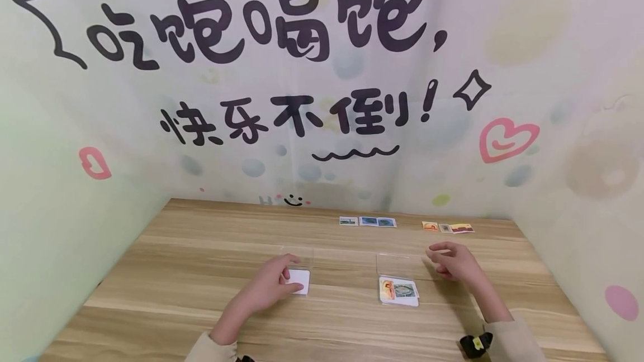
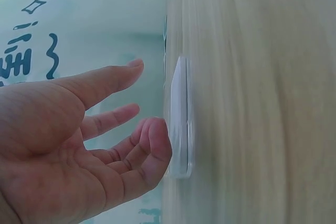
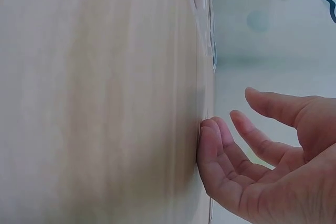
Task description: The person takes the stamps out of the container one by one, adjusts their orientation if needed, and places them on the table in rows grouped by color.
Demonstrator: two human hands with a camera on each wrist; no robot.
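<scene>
My left hand (image 1: pixel 272 282) hovers at a small clear plastic case (image 1: pixel 297 257) with its lid folded back. White card (image 1: pixel 300 280) lies in that case, partly hidden by the hand. In the left wrist view the thumb and loosely bent fingers (image 2: pixel 157 140) stand apart, with nothing between them. A second clear case (image 1: pixel 394 265) also lies open, and two stamp-like pictures, one orange (image 1: pixel 387 289) and one green (image 1: pixel 404 291), rest on its white card. To the right of it is my right hand (image 1: pixel 455 262), fingers loosely bent and holding nothing, fingertips close to the tabletop.
Along the back of the wooden table (image 1: pixel 226 239) lie more stamp-like pictures: a group with blue ones (image 1: pixel 377 222) at the middle and an orange-and-yellow group (image 1: pixel 462 228) farther right. A printed cloth wall (image 1: pixel 312 177) stands behind the table.
</scene>
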